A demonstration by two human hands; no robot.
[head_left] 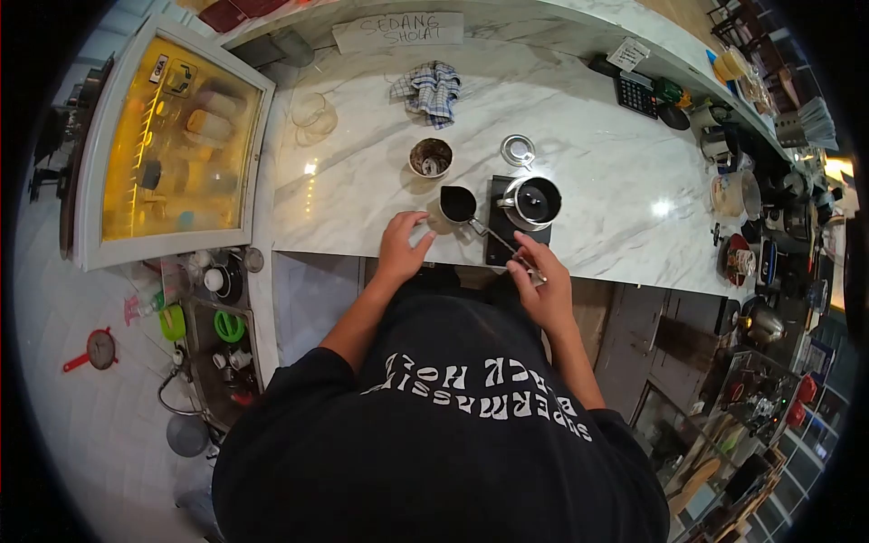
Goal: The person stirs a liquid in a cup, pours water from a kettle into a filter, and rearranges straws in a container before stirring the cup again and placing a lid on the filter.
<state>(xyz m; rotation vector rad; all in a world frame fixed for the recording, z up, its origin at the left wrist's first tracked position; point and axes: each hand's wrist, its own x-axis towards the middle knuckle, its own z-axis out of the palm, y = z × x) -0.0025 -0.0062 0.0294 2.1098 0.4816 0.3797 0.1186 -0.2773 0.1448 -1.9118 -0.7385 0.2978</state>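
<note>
My right hand [540,276] pinches the handle of a thin metal spoon [496,238], whose far end reaches the small dark-filled pitcher [458,204] on the counter. Fingers apart and holding nothing, my left hand [404,244] is just left of that pitcher. Beyond it stands a cup [431,158] with dark residue inside. To the right, a steel pot [531,203] with dark contents sits on a black scale [501,251]. A round metal lid [518,151] lies behind the pot.
A checked cloth [433,92] and a handwritten paper sign [398,32] are farther back. At the left are a yellow-lit fridge [181,145] and a sink [220,371]. A calculator [637,96] and containers line the right side.
</note>
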